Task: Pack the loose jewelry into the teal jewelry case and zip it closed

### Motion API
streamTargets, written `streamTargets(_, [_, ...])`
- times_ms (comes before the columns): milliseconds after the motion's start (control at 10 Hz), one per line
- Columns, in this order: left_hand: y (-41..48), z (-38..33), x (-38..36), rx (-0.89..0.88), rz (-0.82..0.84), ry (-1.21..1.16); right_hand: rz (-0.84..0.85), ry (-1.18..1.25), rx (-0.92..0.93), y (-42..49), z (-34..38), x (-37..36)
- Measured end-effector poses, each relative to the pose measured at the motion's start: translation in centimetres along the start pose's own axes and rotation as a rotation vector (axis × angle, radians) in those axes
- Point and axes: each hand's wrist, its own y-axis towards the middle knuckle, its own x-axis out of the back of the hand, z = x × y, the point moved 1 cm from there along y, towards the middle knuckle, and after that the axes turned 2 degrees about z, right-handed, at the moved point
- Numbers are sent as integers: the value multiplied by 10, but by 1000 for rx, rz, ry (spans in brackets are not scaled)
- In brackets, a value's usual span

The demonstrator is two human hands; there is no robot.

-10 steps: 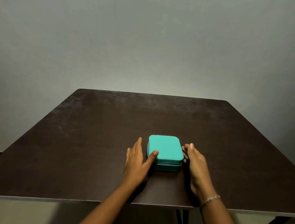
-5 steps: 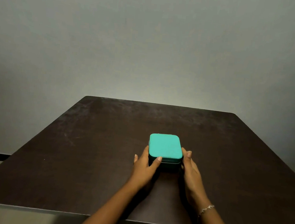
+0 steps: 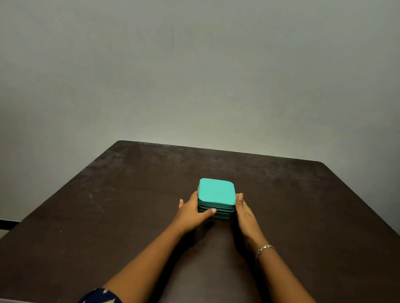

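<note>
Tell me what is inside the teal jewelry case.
Nothing inside shows: the teal jewelry case sits closed on the table, lid down. The left hand and right hand press its sides. No loose jewelry lies in sight; whether any is packed within cannot be told.

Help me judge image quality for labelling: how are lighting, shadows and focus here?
Head view: dim, soft light; teal case stands out sharply against the dark table; faint shadows under both forearms; left hand and right hand reasonably sharp; slight wide-angle stretch at edges.
</note>
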Motion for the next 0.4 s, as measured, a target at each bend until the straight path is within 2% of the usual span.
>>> streamTargets(100, [-2, 2, -2, -23, 18, 65, 41, -107, 23, -2, -2, 4])
streamTargets(200, [-6, 3, -4, -27, 20, 304, 80, -437, 12, -4, -1, 10])
streamTargets(300, [-20, -1, -10, -37, -26, 533, 73, -836, 124, -12, -6, 14])
streamTargets(400, [-39, -6, -12, -38, 4, 657, 71, -1018, 192, -25, -13, 11])
